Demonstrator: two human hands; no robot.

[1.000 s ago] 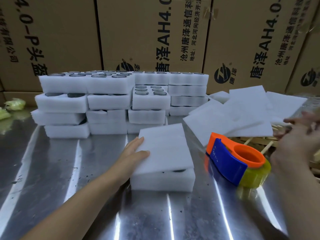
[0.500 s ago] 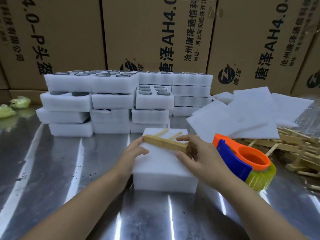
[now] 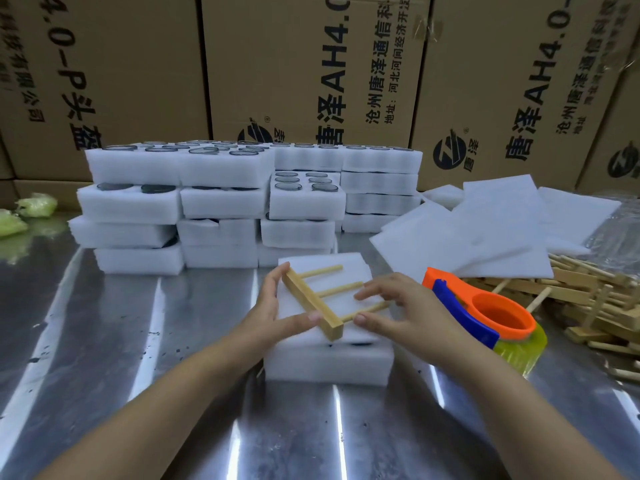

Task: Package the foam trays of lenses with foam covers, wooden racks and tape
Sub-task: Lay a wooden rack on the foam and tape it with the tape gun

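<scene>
The wooden rack (image 3: 310, 303) lies flat on the foam cover (image 3: 353, 271) atop the foam tray (image 3: 329, 365). Its base bar runs diagonally far-left to near-right, dowels pointing right. The left hand (image 3: 273, 306) pinches the bar between fingers and thumb; the right hand (image 3: 405, 306), fingers extended, touches the dowel tips.

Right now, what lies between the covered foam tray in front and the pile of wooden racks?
The orange-and-blue tape dispenser sits on the table between the covered foam tray and the rack pile, in the head view.

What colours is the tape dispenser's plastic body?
The tape dispenser is orange and blue, seen in the head view.
</scene>
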